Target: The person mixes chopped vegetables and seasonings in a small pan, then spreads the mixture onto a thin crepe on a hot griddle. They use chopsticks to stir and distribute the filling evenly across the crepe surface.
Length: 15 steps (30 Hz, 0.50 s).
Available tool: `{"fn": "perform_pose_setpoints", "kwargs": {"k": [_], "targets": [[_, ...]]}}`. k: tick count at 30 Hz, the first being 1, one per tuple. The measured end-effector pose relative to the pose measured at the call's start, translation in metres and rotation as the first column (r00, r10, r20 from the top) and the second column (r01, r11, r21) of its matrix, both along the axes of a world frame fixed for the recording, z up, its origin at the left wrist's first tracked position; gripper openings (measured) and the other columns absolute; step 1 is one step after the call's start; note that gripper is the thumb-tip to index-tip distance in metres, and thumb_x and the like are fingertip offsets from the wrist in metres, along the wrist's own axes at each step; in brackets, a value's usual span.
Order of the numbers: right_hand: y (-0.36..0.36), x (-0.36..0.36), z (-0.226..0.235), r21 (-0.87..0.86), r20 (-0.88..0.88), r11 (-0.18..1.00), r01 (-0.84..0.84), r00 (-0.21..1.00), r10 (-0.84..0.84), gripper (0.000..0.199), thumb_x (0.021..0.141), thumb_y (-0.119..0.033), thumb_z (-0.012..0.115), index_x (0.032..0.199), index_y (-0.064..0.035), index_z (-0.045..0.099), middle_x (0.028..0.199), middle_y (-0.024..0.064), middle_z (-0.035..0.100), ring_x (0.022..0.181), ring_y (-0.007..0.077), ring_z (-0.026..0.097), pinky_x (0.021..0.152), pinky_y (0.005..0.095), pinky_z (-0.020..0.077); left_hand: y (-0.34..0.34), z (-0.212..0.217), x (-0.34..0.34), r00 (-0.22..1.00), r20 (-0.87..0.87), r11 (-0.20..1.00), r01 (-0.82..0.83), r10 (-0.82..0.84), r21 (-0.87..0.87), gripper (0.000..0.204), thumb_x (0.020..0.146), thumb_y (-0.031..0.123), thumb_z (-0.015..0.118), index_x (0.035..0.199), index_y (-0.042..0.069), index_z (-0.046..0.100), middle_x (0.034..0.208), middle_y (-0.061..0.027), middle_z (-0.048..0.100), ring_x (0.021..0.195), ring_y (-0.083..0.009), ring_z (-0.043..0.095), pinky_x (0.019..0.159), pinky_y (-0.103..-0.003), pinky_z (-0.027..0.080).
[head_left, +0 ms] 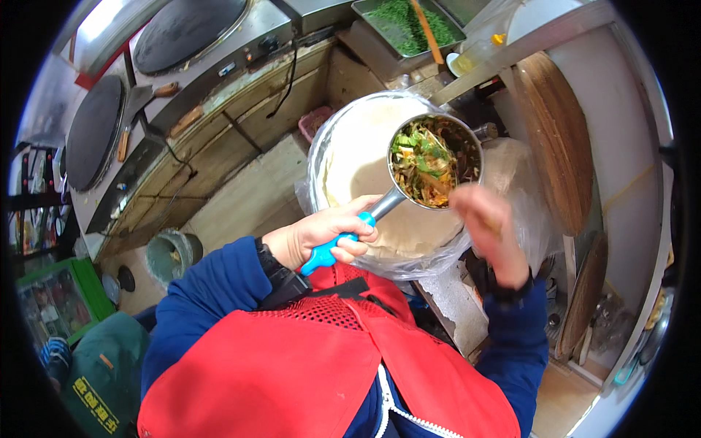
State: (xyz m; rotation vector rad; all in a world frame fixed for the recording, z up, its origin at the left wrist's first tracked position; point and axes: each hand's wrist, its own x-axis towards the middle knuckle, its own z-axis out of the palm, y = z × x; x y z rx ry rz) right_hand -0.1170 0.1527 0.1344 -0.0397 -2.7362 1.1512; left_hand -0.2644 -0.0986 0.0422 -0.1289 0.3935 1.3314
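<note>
My left hand [332, 232] is wrapped round the blue handle of a small round metal pan [394, 191]. Inside the pan lies a mix of chopped green leaves and orange and brown shreds [427, 157]. At the pan's lower right rim is my right hand [488, 223], smeared by motion; its fingers look bent, and whether they hold anything cannot be made out. The pan is held above a wide round container [319, 150] lined with clear plastic. Pale, flat, round sheets [358, 150], like thin dough or flatbread, fill that container, partly hidden by the pan and my hands.
Two dark round griddles [95, 131] stand at the left, with a scraper [139, 98] by them. A tray of chopped greens [409, 33] is at the back. Round wooden boards [555, 139] lean at the right. A bucket [171, 255] and another person's green garment [109, 358] are at lower left.
</note>
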Motion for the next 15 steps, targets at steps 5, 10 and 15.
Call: {"fn": "perform_pose_setpoints", "kwargs": {"k": [5,10,15], "targets": [[-0.004,0.008,0.011,0.124,0.031,0.970,-0.208,0.978,0.206,0.014,0.076,0.004,0.065,0.089,0.0005,0.063,0.083,0.0124,0.064,0.078,0.0277,0.063,0.072,0.0326,0.0510,0.002,0.001,-0.002,1.000,-0.011,1.000,-0.004,0.004,0.022,0.071,0.090,-0.002,0.048,0.148,0.025,0.017,0.080,-0.0032,0.041,0.049,-0.0044,0.033,0.038,-0.017,0.029],[0.006,-0.002,-0.002,0.004,-0.059,0.988,0.151,0.987,-0.151,0.012,0.078,0.005,0.065,0.088,-0.0003,0.064,0.085,0.0147,0.064,0.077,0.0279,0.063,0.068,0.0322,0.0500,0.005,0.001,-0.005,1.000,-0.019,0.999,0.009,-0.009,0.035,0.073,0.090,-0.003,0.046,0.149,0.026,0.015,0.079,-0.0034,0.040,0.049,-0.0045,0.033,0.038,-0.016,0.029],[0.002,-0.007,-0.002,0.075,-0.015,0.989,-0.130,0.991,0.131,0.013,0.077,0.004,0.063,0.090,0.0005,0.063,0.084,0.0152,0.062,0.079,0.0296,0.062,0.066,0.0345,0.0499,0.006,0.003,-0.005,0.999,0.010,0.997,0.049,-0.049,0.062,0.074,0.090,-0.004,0.044,0.150,0.026,0.014,0.080,-0.0043,0.040,0.047,-0.0046,0.032,0.038,-0.017,0.029]]}}
